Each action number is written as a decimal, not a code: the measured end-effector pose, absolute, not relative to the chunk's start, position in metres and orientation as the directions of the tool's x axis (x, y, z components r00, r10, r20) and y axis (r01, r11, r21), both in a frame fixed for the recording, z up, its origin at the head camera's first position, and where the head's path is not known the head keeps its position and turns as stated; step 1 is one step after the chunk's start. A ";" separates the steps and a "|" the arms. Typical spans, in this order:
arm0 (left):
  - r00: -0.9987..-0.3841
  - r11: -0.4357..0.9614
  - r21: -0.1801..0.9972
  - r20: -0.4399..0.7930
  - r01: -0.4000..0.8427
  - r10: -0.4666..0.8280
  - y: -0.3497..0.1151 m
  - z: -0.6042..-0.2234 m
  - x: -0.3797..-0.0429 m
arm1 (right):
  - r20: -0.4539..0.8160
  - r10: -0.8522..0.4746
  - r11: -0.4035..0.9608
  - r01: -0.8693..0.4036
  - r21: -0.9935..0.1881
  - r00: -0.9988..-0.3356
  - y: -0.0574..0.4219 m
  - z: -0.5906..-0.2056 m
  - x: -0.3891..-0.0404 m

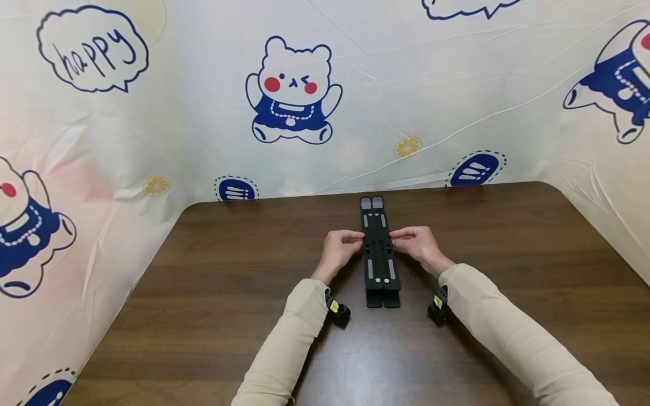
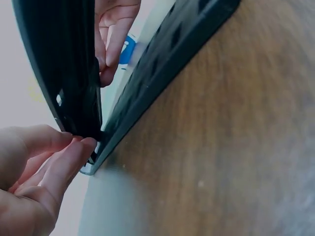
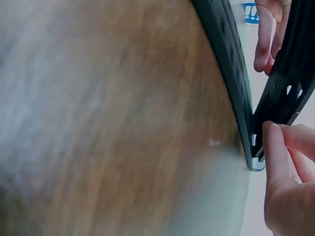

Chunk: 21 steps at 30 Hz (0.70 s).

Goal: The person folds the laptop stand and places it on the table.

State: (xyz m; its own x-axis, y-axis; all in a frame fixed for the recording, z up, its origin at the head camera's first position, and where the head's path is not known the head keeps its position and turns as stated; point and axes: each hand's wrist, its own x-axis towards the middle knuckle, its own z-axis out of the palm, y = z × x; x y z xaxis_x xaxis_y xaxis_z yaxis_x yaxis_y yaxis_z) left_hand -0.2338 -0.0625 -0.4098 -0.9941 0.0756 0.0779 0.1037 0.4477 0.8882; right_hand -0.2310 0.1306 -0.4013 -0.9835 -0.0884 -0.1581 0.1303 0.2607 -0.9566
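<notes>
A black folding laptop stand (image 1: 377, 230) with grey pads and its two long halves side by side stands lengthwise on the table. From the left, my left hand (image 1: 337, 251) pinches the stand's side edge between thumb and fingers. Opposite it, my right hand (image 1: 419, 247) pinches the right edge in the same way. In the left wrist view, the upper part (image 2: 59, 64) rises at an angle from the lower part (image 2: 157, 73), and they meet at the far end. The right wrist view shows my right fingertips (image 3: 273, 135) on the upper part near that joint.
The brown wooden table (image 1: 228, 338) runs back to a printed cloth (image 1: 203, 113) with cartoon bears, which hangs behind it and along both sides. Small black wrist cameras sit under both cuffs, close to the tabletop.
</notes>
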 end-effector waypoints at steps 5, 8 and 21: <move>-0.993 0.488 0.866 0.076 0.108 0.087 -0.062 -0.413 -0.234 | -0.162 -0.083 0.318 0.128 -0.939 -0.983 0.131 -0.404 -0.231; -0.992 0.494 0.862 0.072 0.116 0.107 -0.062 -0.413 -0.234 | -0.159 -0.089 0.330 0.122 -0.936 -0.983 0.131 -0.406 -0.231; -0.990 0.485 0.869 0.040 0.102 0.138 -0.064 -0.413 -0.230 | -0.160 -0.115 0.404 0.101 -0.909 -0.981 0.132 -0.407 -0.230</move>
State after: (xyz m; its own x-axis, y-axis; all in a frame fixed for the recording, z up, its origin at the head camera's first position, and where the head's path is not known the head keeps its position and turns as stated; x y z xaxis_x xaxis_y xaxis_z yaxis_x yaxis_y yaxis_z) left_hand -0.2300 -0.0643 -0.4133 -0.9897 0.1378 0.0396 0.1023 0.4850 0.8685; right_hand -0.2300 0.1325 -0.4072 -0.9805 -0.1147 -0.1595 0.1006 0.4040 -0.9092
